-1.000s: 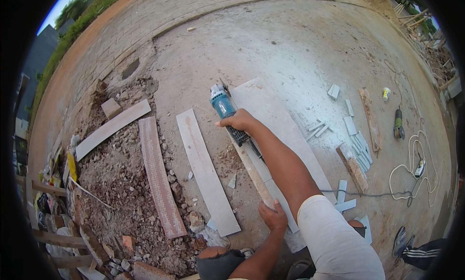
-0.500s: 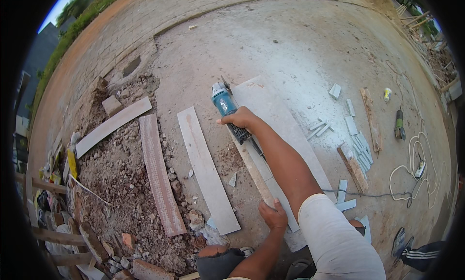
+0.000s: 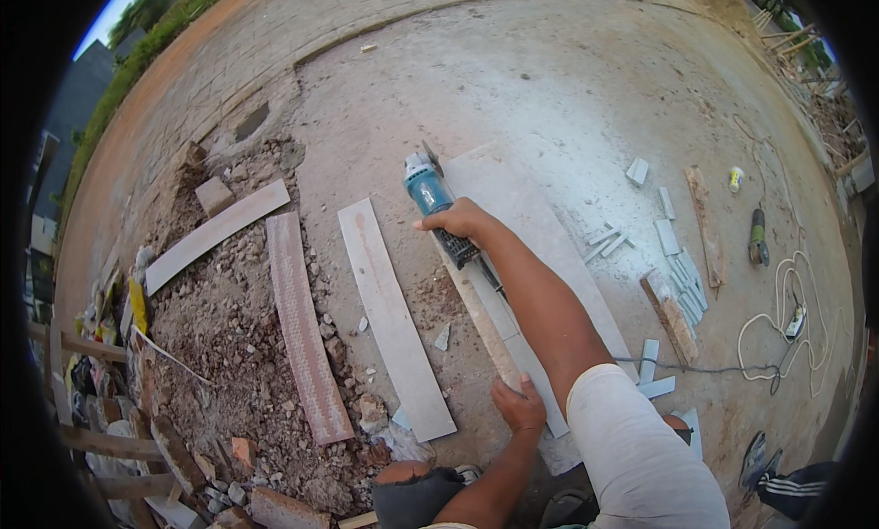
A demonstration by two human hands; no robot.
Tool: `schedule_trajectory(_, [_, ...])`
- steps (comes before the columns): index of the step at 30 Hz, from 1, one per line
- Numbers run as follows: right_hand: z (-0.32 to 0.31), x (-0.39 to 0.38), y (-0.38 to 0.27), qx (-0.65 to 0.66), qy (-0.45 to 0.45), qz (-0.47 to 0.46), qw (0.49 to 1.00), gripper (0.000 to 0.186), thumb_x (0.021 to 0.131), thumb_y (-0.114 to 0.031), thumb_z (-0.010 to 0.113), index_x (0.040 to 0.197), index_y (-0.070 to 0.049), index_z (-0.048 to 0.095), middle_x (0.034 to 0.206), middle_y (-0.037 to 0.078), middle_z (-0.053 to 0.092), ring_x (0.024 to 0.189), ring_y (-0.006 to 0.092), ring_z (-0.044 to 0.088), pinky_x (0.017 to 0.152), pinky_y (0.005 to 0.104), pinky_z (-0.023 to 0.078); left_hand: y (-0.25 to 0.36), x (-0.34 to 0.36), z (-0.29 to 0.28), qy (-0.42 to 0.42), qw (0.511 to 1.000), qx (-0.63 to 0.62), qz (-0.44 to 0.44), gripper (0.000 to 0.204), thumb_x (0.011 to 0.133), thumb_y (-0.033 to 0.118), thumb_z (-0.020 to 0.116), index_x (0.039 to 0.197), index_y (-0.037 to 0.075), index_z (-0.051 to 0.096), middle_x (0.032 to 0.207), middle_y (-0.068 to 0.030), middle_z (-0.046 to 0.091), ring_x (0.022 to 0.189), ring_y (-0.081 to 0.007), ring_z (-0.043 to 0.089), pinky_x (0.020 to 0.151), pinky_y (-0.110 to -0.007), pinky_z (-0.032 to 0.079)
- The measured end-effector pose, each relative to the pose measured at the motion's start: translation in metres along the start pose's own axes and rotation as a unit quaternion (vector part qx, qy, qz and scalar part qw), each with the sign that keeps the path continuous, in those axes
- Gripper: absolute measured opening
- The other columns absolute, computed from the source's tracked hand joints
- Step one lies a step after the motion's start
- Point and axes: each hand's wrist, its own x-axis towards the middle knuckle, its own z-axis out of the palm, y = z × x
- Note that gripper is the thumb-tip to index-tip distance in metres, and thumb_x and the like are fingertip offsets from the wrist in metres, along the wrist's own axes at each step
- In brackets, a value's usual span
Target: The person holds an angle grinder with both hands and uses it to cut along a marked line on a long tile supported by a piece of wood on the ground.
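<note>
My right hand is wrapped round the body of a teal angle grinder, whose disc stands at the far edge of a large pale tile. A dark cord trails from the tool's back end under my forearm. Lower down, my left hand grips the near end of a narrow beige strip that looks like a wooden batten. This strip runs from there up to beneath the grinder, along the tile's left side. A narrow tile piece lies just right of it. Whether the disc touches the tile cannot be made out.
Left of me lie cut tile strips and a patch of rubble. Tile offcuts, wood pieces, a green power tool and a coiled pale cable lie right. Another person's leg shows lower right.
The view has shifted very slightly. Both hands and the grinder keep almost the same place.
</note>
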Motion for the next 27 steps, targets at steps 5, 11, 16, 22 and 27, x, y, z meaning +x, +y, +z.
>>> schedule_trajectory(5, [-0.003,0.003,0.001,0.004,0.006,0.001,1.0,0.081,0.061,-0.041,0.089,0.109,0.018,0.059,0.099,0.024,0.064,0.084,0.029,0.066,0.074,0.0347,0.052,0.003,0.0,0.0,-0.007,1.0,0.001,-0.006,0.063,0.095,0.035,0.055,0.131,-0.012,0.038,0.125,-0.0323,0.045,0.116,-0.0486,0.045,0.101,-0.052,0.036])
schedule_trajectory(11, [0.004,-0.004,0.008,0.036,0.013,-0.011,0.999,0.083,0.059,-0.04,0.09,0.106,0.021,0.059,0.1,0.025,0.065,0.086,0.0294,0.067,0.073,0.0357,0.052,0.005,0.0,-0.001,-0.011,1.0,-0.007,-0.018,0.063,0.094,0.035,0.055,0.131,-0.013,0.037,0.125,-0.0328,0.045,0.116,-0.0488,0.044,0.101,-0.052,0.036])
schedule_trajectory(16, [0.006,-0.012,0.014,0.01,0.019,-0.009,1.0,0.081,0.059,-0.042,0.09,0.105,0.019,0.061,0.099,0.024,0.066,0.085,0.0278,0.067,0.073,0.0358,0.052,0.003,-0.001,-0.001,-0.007,1.0,-0.003,-0.011,0.063,0.094,0.034,0.056,0.132,-0.013,0.037,0.124,-0.0331,0.045,0.116,-0.0487,0.045,0.101,-0.052,0.036])
schedule_trajectory(22, [0.006,-0.023,0.017,0.007,0.02,-0.016,1.0,0.066,0.061,-0.042,0.088,0.096,0.008,0.064,0.09,0.017,0.065,0.076,0.0229,0.064,0.07,0.0324,0.05,0.003,-0.001,0.0,-0.007,1.0,0.001,-0.019,0.064,0.094,0.034,0.056,0.133,-0.013,0.036,0.124,-0.0328,0.045,0.115,-0.0485,0.045,0.101,-0.052,0.036])
schedule_trajectory(27, [0.005,-0.023,0.015,0.002,0.021,-0.022,1.0,0.067,0.062,-0.041,0.088,0.097,0.01,0.063,0.091,0.018,0.065,0.077,0.0236,0.064,0.07,0.0327,0.05,0.002,0.0,0.001,-0.003,1.0,0.001,-0.01,0.064,0.094,0.035,0.056,0.133,-0.013,0.036,0.123,-0.0324,0.045,0.114,-0.0482,0.046,0.101,-0.052,0.037])
